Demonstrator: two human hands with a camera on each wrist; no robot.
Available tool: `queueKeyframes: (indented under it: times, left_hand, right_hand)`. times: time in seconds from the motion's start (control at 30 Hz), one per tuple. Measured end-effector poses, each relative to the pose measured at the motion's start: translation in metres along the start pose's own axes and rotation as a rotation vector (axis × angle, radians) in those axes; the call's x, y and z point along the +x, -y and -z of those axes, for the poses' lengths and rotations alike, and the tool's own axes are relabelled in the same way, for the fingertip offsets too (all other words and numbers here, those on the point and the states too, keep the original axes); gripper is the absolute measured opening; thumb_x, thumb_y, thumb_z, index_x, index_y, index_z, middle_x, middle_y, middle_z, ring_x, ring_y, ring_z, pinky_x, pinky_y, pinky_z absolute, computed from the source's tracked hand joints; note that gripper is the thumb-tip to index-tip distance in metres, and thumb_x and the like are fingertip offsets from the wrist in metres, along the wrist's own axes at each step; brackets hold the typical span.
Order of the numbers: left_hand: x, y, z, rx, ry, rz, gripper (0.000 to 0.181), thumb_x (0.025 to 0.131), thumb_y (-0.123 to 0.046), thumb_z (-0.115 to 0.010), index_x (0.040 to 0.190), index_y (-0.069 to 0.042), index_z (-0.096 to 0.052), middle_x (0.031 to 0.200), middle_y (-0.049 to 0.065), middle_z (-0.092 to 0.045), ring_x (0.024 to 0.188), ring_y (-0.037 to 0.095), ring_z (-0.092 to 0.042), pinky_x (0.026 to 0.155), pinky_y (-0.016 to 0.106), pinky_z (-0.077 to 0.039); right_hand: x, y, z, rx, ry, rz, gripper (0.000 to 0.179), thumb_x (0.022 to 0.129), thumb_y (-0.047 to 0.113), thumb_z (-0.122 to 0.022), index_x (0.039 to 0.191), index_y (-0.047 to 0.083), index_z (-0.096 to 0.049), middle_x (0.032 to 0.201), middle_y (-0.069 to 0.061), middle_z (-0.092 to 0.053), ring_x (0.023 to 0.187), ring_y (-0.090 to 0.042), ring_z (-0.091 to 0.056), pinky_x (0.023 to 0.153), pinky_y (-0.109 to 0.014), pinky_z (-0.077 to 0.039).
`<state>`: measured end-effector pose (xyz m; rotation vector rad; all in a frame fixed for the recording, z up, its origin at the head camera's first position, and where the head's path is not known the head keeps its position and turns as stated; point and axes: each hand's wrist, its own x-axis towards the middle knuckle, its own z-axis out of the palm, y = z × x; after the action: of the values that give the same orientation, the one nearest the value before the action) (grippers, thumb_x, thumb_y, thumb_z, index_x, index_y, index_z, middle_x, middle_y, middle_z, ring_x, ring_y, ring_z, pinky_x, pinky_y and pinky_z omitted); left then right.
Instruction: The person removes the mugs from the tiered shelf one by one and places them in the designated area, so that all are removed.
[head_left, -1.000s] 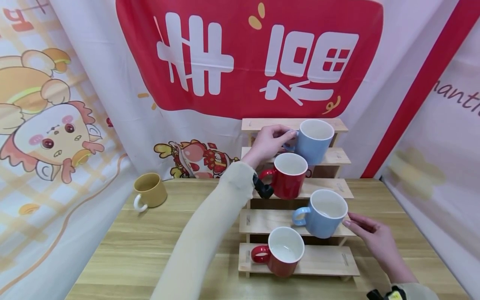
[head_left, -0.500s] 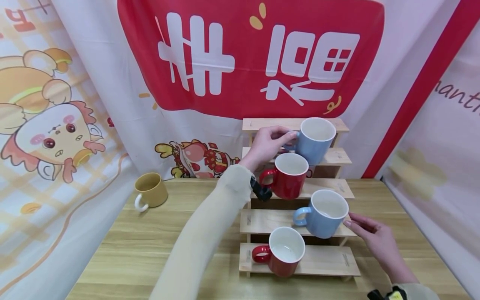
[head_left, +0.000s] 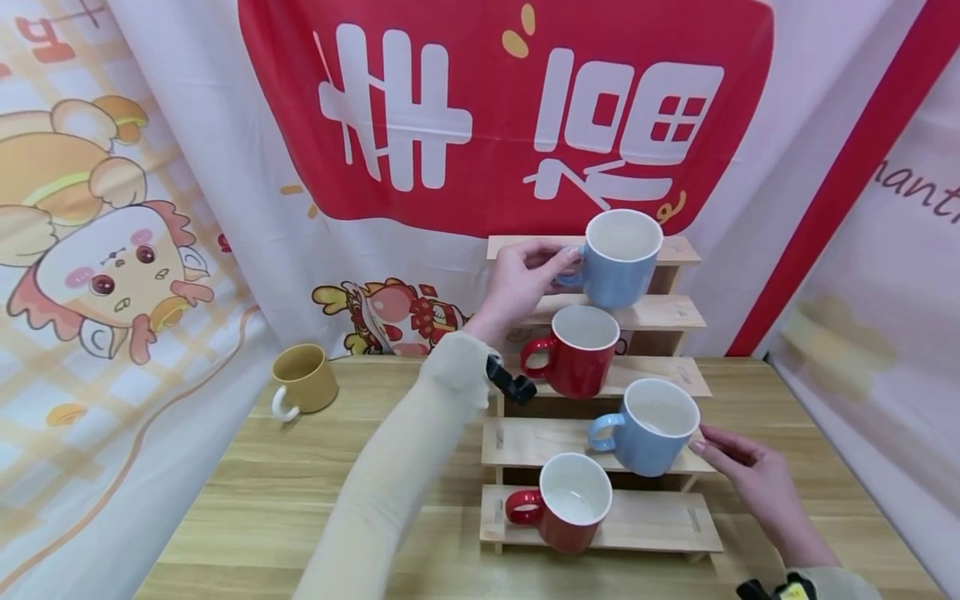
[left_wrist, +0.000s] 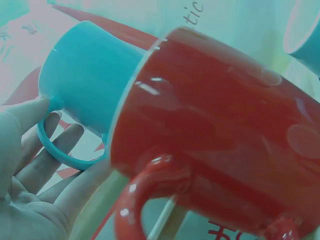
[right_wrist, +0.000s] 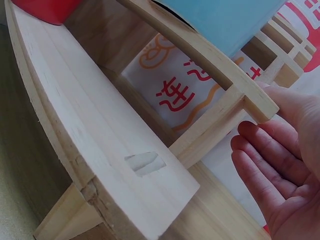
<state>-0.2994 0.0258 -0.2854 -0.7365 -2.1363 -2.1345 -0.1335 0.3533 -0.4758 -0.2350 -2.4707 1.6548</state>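
Observation:
My left hand pinches the handle of a light blue mug, also in the left wrist view, where a finger passes through the handle loop. The mug overlaps the top tiers of a stepped wooden stand in the head view. Just below it, a red mug sits on the middle tier, its handle pointing left. My right hand holds the right end of the second tier from the bottom; in the right wrist view its fingers lie around the board's end. Beside it stands another light blue mug.
A second red mug stands on the lowest tier. To the left, a mustard-yellow mug with a white handle is on the wooden table. Printed cloth hangs behind and at both sides.
My left hand has raised the light blue mug and shifted it slightly left, off from behind the middle red mug. My right hand stays at the stand's edge.

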Motion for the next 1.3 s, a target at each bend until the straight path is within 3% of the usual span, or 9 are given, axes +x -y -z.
queueKeyframes:
  times: [0.37,0.73,1.3]
  left_hand:
    - [-0.012,-0.01,0.033,-0.038,-0.058,-0.087,0.031,0.095,-0.027,-0.075,0.12,-0.01,-0.073,0.113,0.003,-0.073,0.102,0.026,-0.072,0.086,0.042,-0.06]
    - [-0.032,-0.012,0.061,-0.032,-0.142,-0.067,0.041,0.094,-0.028,-0.075,0.128,-0.006,-0.069,0.12,0.009,-0.071,0.105,0.026,-0.071,0.087,0.043,-0.06]
    - [-0.061,-0.018,0.116,-0.012,-0.296,-0.056,0.041,0.09,-0.035,-0.077,0.122,-0.009,-0.073,0.118,0.009,-0.073,0.106,0.027,-0.071,0.086,0.037,-0.059]
  right_hand:
    - [-0.001,0.0,-0.001,0.02,-0.005,0.0,0.053,0.095,0.03,-0.076,0.134,-0.003,-0.063,0.109,0.016,-0.071,0.097,0.007,-0.063,0.079,-0.012,-0.052]
    - [0.0,-0.001,0.0,0.017,-0.003,-0.004,0.052,0.095,0.029,-0.076,0.134,-0.002,-0.064,0.108,0.018,-0.071,0.097,0.008,-0.063,0.079,-0.012,-0.052]
    - [0.001,-0.003,0.002,-0.014,-0.005,0.008,0.053,0.095,0.031,-0.075,0.135,-0.002,-0.063,0.109,0.018,-0.071,0.099,0.008,-0.061,0.079,-0.012,-0.052]
